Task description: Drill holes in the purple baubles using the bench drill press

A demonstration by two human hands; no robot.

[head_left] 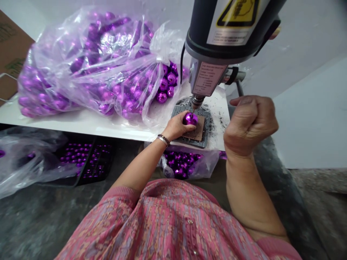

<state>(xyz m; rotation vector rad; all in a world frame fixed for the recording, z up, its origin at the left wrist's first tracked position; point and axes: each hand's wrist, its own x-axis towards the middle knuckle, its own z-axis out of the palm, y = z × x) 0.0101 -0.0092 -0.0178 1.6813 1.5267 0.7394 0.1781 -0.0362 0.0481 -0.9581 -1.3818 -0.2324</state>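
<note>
My left hand (179, 126), with bracelets at the wrist, is closed around a shiny purple ball (191, 118). The ball sits on a brown square board (199, 134) over the grey base (207, 122) of a drill press (221, 39). Just above the ball is the drill chuck (197, 100); its thin bit points down at the ball's top and seems to touch it. My right hand (251, 121) is a fist around the end of the press's feed handle (239, 87), most of which the fingers hide.
A large clear plastic bag (94, 68) full of purple balls fills the left of the white table (114, 131), with loose balls (164, 85) at its mouth. Dark shavings surround the base. Below the table edge is a lined container of balls (180, 164); a dark crate (84, 159) stands lower left.
</note>
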